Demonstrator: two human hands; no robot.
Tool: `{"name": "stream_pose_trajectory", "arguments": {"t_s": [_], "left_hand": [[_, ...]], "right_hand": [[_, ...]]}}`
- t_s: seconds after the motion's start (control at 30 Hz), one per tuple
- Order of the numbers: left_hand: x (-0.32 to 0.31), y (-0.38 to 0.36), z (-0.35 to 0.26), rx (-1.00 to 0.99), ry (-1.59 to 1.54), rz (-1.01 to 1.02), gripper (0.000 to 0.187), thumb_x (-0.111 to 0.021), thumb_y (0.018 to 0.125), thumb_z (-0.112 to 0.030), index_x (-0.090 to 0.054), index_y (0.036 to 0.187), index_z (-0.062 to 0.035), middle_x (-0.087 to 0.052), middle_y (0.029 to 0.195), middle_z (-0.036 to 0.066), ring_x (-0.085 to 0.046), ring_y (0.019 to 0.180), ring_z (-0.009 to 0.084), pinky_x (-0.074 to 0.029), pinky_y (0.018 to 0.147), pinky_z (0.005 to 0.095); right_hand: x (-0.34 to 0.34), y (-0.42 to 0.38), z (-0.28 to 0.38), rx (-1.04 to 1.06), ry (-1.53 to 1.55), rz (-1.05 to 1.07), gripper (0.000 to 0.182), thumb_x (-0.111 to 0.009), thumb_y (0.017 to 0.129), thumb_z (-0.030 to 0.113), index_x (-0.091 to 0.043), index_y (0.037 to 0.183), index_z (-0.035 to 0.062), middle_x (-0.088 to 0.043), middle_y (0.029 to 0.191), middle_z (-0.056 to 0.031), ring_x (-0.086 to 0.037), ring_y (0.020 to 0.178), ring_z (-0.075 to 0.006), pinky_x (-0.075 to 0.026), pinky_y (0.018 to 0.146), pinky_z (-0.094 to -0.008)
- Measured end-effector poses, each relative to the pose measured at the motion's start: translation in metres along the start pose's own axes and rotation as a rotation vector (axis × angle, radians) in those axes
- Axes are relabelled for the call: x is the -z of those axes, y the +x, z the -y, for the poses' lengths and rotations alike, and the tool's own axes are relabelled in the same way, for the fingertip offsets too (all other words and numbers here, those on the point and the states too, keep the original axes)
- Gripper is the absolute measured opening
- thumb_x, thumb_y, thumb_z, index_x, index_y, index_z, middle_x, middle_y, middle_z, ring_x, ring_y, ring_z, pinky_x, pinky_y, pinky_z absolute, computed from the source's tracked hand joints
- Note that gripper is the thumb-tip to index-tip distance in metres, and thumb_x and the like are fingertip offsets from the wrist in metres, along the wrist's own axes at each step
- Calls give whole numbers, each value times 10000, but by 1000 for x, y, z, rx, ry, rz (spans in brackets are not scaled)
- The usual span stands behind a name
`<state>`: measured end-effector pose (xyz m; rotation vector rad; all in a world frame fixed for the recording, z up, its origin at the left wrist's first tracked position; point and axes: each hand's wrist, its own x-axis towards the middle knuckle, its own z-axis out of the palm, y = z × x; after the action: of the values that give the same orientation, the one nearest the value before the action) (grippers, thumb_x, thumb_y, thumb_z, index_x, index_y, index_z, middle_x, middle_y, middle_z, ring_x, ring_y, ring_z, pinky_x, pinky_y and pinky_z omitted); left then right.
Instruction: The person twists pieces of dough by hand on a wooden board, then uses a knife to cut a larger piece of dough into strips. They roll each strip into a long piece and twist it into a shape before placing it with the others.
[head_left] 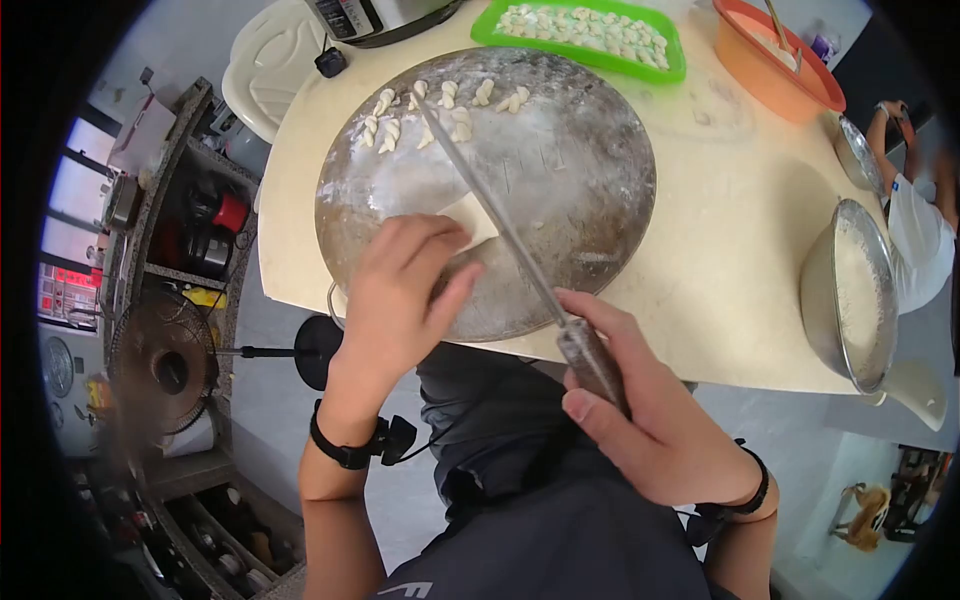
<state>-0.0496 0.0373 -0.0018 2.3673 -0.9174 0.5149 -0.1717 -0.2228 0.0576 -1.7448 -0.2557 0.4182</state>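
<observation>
My right hand [665, 430] is wrapped round the handle of a long knife [500, 215]. Its blade slants up and left across the round board [590, 190], seen nearly edge-on, and overlaps a pale flat piece of dough [472, 214]. At the left edge of that dough is my left hand [405, 285], its fingers curved and its thumb apart from them. Several small twisted dough pieces [449, 94] lie in two rows at the board's far left, near the blade's tip. White flour is spread over much of the board.
Beyond the board stands a green tray [488, 32] of twisted dough pieces. An orange basin [765, 70] and a metal bowl of pale flour or dough [815, 310] are to the right, near another person [920, 240]. A cooker [375, 15] stands at the back left, a fan [165, 365] beside the table.
</observation>
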Motion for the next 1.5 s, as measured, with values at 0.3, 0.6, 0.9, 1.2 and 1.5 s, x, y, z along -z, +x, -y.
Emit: {"name": "stream_pose_trajectory", "arguments": {"t_s": [0.3, 0.6, 0.9, 1.2, 1.5], "left_hand": [[-14, 10, 1, 383, -680, -282, 483, -658, 1099, -178, -532, 1510, 40, -675, 1367, 112, -651, 1207, 206, -509, 1065, 341], [-22, 5, 14, 384, -659, -301, 517, -663, 1100, -207, -512, 1532, 33, -589, 1494, 130, -620, 1294, 214, -456, 1137, 362], [-23, 5, 18, 395, -632, -314, 516, -654, 1104, -217, -516, 1526, 45, -564, 1531, 155, -610, 1339, 252, -446, 1167, 391], [-15, 28, 21, 558, -734, -349, 546, -664, 1106, -355, -549, 1505, 0, -597, 1425, 109, -620, 1235, 185, -506, 1034, 350], [-14, 48, 20, 684, -731, -292, 608, -739, 1047, -383, -569, 1497, -11, -616, 1332, 57, -613, 1135, 145, -521, 898, 294]], "right_hand": [[-32, 4, -8, 83, 87, 28, 736, -536, 1100, 76, -132, 1704, -41, -580, 1393, -324, -647, 1183, -415, -473, 1078, -403], [-36, 5, -16, 106, 117, 44, 702, -502, 1118, 132, -126, 1686, -37, -463, 1539, -423, -655, 1188, -567, -557, 1000, -572], [-32, 6, -11, 126, 160, 54, 679, -496, 1118, 128, -144, 1647, -111, -526, 1429, -424, -686, 1076, -550, -593, 883, -567], [-35, 8, -16, 187, 108, 12, 662, -498, 1119, 128, -167, 1633, -126, -537, 1423, -435, -684, 1125, -546, -597, 903, -557], [-25, 12, -4, 66, 185, 88, 659, -482, 1122, 126, -154, 1638, -119, -510, 1455, -455, -614, 1264, -579, -519, 1061, -567]]}}
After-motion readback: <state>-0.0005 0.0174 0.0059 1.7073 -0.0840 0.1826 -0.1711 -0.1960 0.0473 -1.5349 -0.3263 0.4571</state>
